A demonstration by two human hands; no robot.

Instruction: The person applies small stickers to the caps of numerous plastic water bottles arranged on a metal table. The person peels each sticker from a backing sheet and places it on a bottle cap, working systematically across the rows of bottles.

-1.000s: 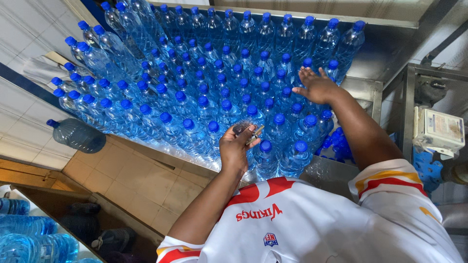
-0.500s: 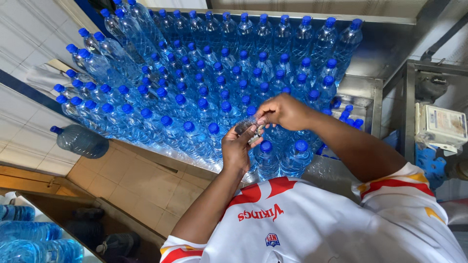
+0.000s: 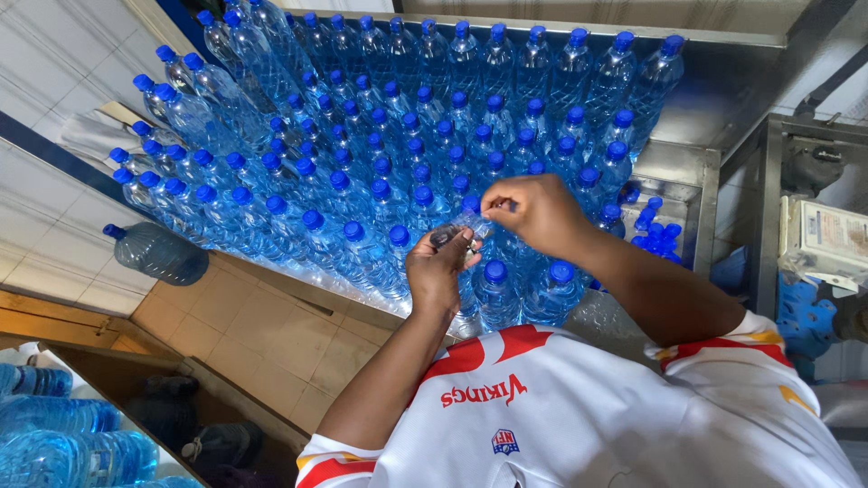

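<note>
We see left hand [image 3: 440,267] pinching small clear film piece [image 3: 455,235], right hand [image 3: 533,212] fingers closed on its other end; bottles [image 3: 398,154] capped blue, none visibly sealed

bottles [image 3: 407,136] on table [image 3: 723,90] | jug [image 3: 158,253] on floor, left

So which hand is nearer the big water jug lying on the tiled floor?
Left. The left hand holds small clear pieces over the front row of the blue-capped bottles, on the side of the big jug. The right hand is farther across, picking at the same pieces.
</note>
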